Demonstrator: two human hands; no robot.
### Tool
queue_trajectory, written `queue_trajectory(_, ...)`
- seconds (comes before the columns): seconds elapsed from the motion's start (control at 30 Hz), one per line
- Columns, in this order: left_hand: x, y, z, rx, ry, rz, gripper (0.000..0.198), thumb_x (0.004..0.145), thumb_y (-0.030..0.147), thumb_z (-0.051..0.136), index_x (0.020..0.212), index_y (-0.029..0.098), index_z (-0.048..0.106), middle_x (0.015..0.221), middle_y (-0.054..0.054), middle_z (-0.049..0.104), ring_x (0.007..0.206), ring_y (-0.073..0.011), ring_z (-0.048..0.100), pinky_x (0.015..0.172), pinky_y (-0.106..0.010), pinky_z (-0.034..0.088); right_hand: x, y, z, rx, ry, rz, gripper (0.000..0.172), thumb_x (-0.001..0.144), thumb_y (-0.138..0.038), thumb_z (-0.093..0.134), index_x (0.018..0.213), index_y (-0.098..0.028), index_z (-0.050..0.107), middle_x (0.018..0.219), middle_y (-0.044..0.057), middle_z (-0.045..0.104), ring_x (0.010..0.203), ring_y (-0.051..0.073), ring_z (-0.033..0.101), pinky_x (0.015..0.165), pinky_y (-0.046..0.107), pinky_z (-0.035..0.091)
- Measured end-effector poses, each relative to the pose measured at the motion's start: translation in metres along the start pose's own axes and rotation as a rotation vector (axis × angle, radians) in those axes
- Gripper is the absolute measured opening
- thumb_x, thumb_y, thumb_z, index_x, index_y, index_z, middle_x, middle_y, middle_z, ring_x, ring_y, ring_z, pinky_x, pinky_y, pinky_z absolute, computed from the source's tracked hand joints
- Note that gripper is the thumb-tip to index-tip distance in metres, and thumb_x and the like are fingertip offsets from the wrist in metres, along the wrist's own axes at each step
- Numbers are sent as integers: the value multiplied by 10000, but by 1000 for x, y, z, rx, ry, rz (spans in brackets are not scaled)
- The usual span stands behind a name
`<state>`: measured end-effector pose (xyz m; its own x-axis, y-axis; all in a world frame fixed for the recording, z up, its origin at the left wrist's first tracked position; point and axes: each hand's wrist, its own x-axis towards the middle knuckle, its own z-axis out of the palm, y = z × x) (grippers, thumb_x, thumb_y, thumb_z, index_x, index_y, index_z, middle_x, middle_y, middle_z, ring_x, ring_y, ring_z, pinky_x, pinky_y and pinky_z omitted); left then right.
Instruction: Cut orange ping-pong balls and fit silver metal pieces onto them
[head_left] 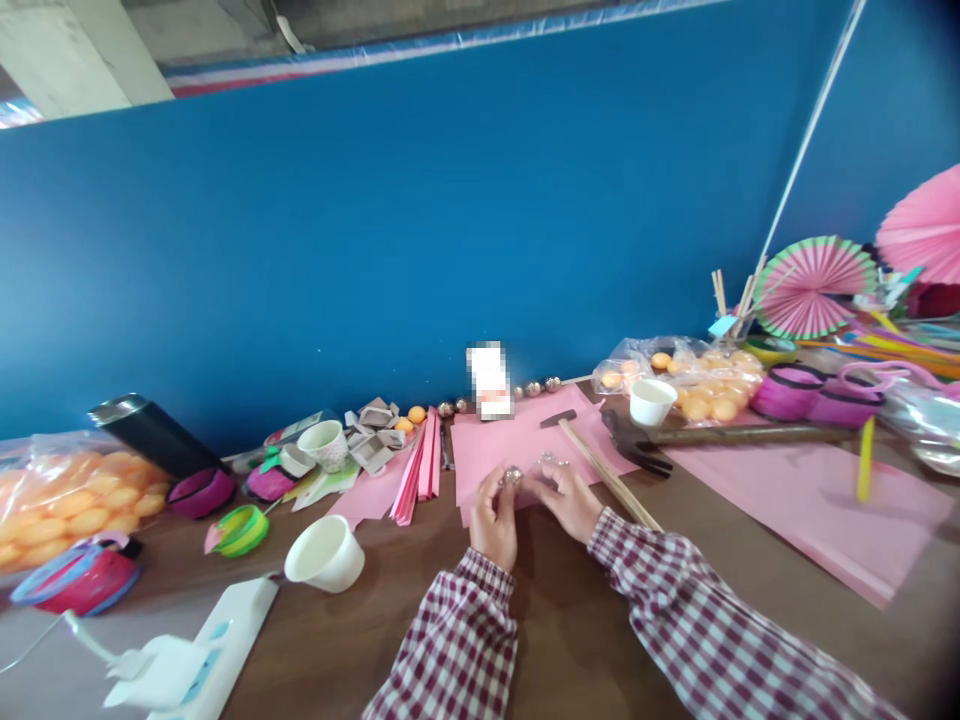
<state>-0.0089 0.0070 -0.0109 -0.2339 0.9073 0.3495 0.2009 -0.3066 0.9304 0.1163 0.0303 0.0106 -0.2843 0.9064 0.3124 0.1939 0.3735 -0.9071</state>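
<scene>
Both my hands meet at the table's middle, in red-and-white checked sleeves. My left hand (495, 518) is curled, with its fingertips pinched on a small shiny silver ball (513, 476). My right hand (568, 499) lies beside it, fingers bent over another small silvery piece (550, 461) that I cannot make out. Both rest at the near edge of a pink paper sheet (517, 440). A thin wooden stick (607, 474) runs diagonally just right of my right hand.
A hammer (675, 440) lies right of the sheet, with a white cup (651, 402) and bagged orange balls (701, 385) behind. Left: a tipped white cup (325, 554), power strip (217, 645), tape rolls, folded pink paper (420, 465), a dark flask (154, 432). Pink paper fans (814, 285) stand far right.
</scene>
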Motion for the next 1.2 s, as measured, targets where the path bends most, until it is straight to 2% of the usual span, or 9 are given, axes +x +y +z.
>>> queue_trajectory(1.2,1,3,0,-34,0,-3,320,759,304,508,1036,159,573,1069,-101,587,1030,-205,510,919,-379,373,0,1,0,-23,-21,-4,188,767,-304,493,712,-157,596,700,18,604,690,137,537,659,261,425)
